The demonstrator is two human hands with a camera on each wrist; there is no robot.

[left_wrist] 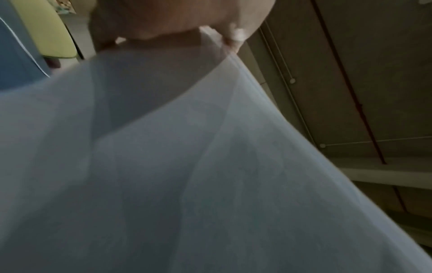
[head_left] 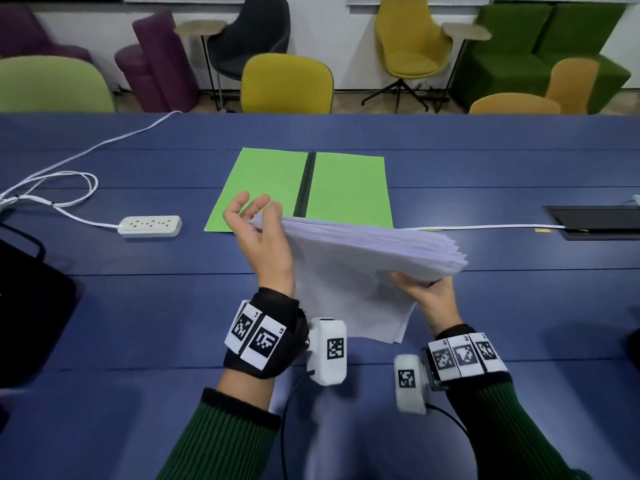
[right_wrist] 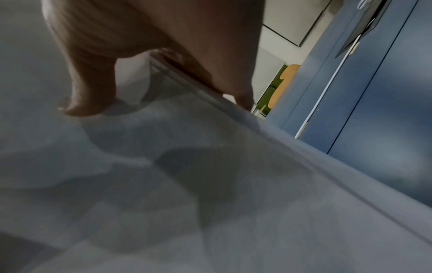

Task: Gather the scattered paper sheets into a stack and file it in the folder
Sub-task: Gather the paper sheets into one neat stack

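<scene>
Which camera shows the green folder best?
The head view: the green folder lies open on the blue table, beyond the paper stack. Both wrist views show only paper and part of a hand, no folder.

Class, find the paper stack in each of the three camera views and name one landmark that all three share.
Head: the paper stack sits at centre, lifted above the blue table, held between left hand and right hand.
Left wrist: it fills the lower left and centre.
Right wrist: it fills the lower left, its edge running diagonally.
Shared landmark: the blue table, at left edge in left wrist, at right in right wrist.
</scene>
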